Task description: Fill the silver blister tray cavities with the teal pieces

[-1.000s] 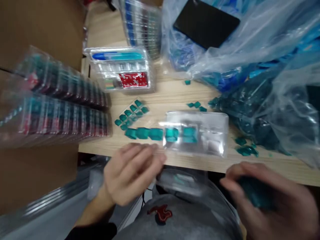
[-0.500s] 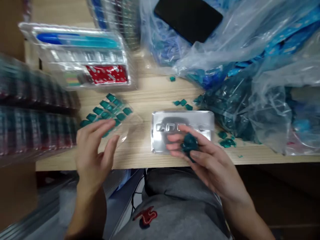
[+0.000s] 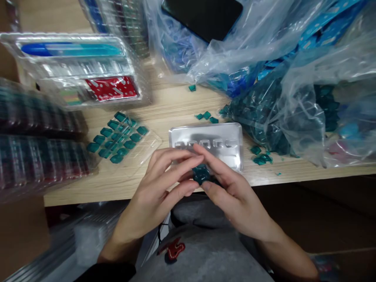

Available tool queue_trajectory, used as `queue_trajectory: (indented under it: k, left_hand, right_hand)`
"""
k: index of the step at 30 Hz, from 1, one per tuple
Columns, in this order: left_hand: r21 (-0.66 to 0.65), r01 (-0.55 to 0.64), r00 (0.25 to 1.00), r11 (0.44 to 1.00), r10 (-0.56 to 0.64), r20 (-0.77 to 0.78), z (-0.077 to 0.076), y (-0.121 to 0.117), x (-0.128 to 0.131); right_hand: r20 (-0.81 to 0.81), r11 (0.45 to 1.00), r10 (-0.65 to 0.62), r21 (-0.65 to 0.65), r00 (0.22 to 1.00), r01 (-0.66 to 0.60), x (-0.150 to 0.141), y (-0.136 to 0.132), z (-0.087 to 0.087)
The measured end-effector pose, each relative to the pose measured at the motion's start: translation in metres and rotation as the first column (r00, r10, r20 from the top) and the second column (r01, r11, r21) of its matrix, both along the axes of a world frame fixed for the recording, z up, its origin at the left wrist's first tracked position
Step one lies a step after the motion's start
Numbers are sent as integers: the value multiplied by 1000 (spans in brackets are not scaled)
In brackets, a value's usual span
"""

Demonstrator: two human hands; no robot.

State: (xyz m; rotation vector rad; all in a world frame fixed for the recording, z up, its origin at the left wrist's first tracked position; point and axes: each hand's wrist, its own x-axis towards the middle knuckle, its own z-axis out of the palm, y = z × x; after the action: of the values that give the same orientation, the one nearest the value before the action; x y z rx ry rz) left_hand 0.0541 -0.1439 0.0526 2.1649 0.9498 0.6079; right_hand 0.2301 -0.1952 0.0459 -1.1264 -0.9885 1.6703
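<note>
a pale wooden bench point(image 3: 164, 103) spans the scene, its right half heaped with see-through plastic bags point(image 3: 223, 64), one of them spilling over with dark teal pieces. at far left, rows of filled plastic packs point(image 3: 44, 156) stand close together; beyond them sits a moulded case point(image 3: 70, 68) bearing a long blue tool point(image 3: 73, 49) and a red, white-flecked packet point(image 3: 113, 88). at the front edge, a worker's left hand point(image 3: 155, 188) and right hand point(image 3: 235, 192) come together tip to tip, the left with its fingers curved and its thumb drawn in, the right with thumb and fingers closed around teal pieces point(image 3: 201, 174); whether the left also grips them cannot be told. just behind the hands, and partly covered by them, lies a transparent tray point(image 3: 205, 131) with a row of moulded pockets. a black phone-like slab point(image 3: 205, 15) rests on the bags. to the left, a gem tray point(image 3: 149, 143) holds ranks of teal pieces at a slant. smallest of all, loose chips point(image 3: 206, 115) lie near the bags.
</note>
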Motion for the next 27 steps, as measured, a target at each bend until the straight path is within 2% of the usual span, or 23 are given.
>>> queue_trajectory:
  k: [3,5,7,9,10,12,13,15,17,19,24,27]
  left_hand:
    - [-6,-19,998,1000,19,65,-4,-7,1]
    - [-58,-67,985,996,76,154,-8,-13,2]
    - [-132,-181,942,975,210,263,-11,-17,0]
    - [-166,-341,873,925,377,309,-14,-18,-6]
    - [-144,-417,848,898,441,294,-16,-16,-10]
    - [2,-486,859,874,478,184,-21,-9,-18]
    - [102,-473,880,875,463,105,-23,-5,-21]
    - [275,-365,920,889,389,-38,-29,6,-23]
    - [352,-266,942,897,320,-102,-33,15,-21]
    - [340,-225,956,913,274,-104,-36,22,-17]
    - [256,-108,983,961,142,-119,-29,27,-16]
    - [239,-50,977,970,97,-189,-26,28,-19]
  right_hand:
    - [-35,1000,18,0,999,-18,-2,-2,-3]
    - [-111,997,52,-57,992,-59,-4,-5,-6]
    - [-207,988,57,-127,977,-85,-7,-7,-9]
    - [-272,982,-8,-184,962,-44,-7,-9,-12]
    - [-287,979,-58,-205,956,-2,-6,-9,-12]
    - [-277,967,-161,-236,947,95,-1,-7,-12]
    - [-242,961,-195,-243,951,135,3,-6,-10]
    - [-120,954,-218,-238,969,185,12,-4,-7]
    - [10,956,-208,-211,978,205,19,-2,-4]
    - [75,964,-186,-176,980,197,24,-2,-3]
    - [93,976,-182,-103,979,191,26,-3,-6]
    - [241,974,-215,-14,946,225,26,-1,-9]
